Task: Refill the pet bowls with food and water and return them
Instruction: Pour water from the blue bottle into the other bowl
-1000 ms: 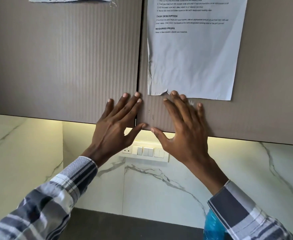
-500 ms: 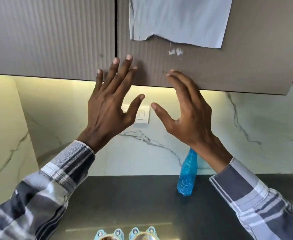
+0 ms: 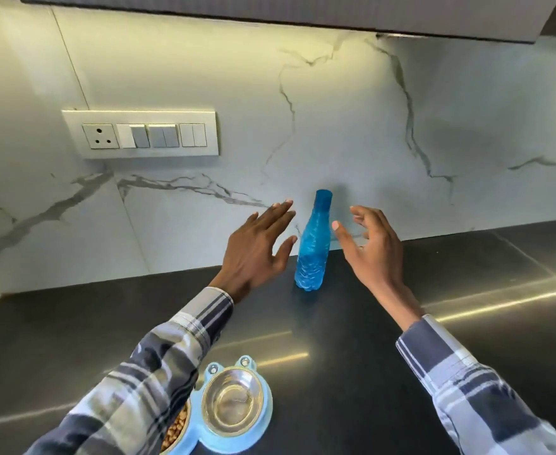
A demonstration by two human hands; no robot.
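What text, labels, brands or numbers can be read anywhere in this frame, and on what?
None can be read.
The blue bottle shows no label or print.
The switch panel has no visible markings.
The pet bowl stand and its steel bowl show no brand or lettering.

Dark, glossy desk, streaked with bright light reflections, backed by a marble-veined wall. Standing upright on it near the wall: a blue plastic bottle, capped, partly full of water. At the near edge: a light-blue double bowl holder. Its right steel bowl looks empty; its left bowl holds brown kibble and is half hidden by a sleeve.
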